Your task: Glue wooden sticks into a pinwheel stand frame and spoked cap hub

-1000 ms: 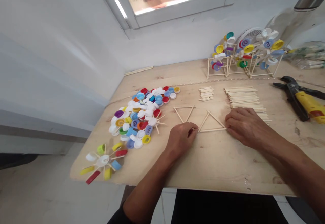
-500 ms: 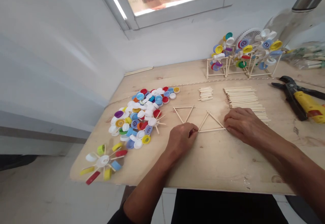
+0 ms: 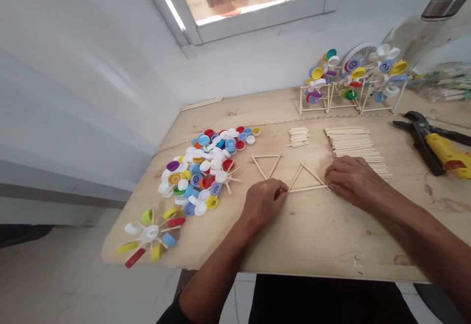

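A triangle of thin wooden sticks [image 3: 306, 188] lies flat on the table between my hands. The fingertips of my left hand [image 3: 265, 199] are pinched at its lower left corner. My right hand [image 3: 348, 179] has its fingers closed at the lower right corner, beside the rows of long sticks [image 3: 351, 142]. A second stick triangle [image 3: 267, 156] lies just beyond my left hand, its lower corner close to the knuckles. Short sticks [image 3: 298, 137] form a small pile farther back.
Left of my hands spreads a heap of coloured bottle caps [image 3: 206, 167], with a cap-and-stick wheel [image 3: 150, 234] near the table's [image 3: 294, 245] left corner. Finished-looking cap wheels on stick frames [image 3: 353, 84] stand at the back. A yellow-handled glue gun [image 3: 447, 155] and pliers [image 3: 415, 115] lie at right.
Both hands stay at the lower corners of the stick triangle. Only a very slight shift of the whole view shows.
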`<action>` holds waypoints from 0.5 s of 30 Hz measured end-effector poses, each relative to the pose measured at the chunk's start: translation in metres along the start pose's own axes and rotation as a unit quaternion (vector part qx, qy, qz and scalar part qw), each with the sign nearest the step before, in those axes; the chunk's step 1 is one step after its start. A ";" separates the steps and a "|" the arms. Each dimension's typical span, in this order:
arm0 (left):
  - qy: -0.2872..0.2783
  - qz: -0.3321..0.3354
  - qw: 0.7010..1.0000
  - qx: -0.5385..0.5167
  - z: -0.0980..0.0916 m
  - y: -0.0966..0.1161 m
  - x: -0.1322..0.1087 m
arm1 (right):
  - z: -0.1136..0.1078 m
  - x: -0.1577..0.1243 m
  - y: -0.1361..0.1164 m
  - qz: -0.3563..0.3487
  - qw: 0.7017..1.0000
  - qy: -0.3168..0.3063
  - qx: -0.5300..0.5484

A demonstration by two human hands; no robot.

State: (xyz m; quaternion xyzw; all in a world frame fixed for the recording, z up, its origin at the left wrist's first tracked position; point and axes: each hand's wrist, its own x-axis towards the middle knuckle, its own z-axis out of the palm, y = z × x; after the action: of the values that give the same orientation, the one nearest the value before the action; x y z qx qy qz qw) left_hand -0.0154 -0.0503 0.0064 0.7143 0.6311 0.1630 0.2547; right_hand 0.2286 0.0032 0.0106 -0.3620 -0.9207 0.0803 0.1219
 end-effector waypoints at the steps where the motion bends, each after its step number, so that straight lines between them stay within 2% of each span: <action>1: 0.000 0.000 1.000 0.000 0.000 0.000 0.000 | 0.000 0.000 0.000 0.000 1.000 -0.001 0.000; 8: 0.002 -0.001 1.000 -0.001 0.000 0.000 0.000 | 0.004 0.001 0.011 -0.033 0.999 -0.013 0.008; 15: 0.003 0.001 1.000 -0.002 0.001 0.000 0.000 | 0.006 0.001 0.010 -0.037 0.999 0.003 0.010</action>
State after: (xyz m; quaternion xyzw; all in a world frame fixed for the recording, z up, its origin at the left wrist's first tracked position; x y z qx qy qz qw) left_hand -0.0153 -0.0505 0.0059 0.7139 0.6308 0.1665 0.2544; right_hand 0.2326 0.0105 0.0029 -0.3263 -0.9324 0.0836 0.1308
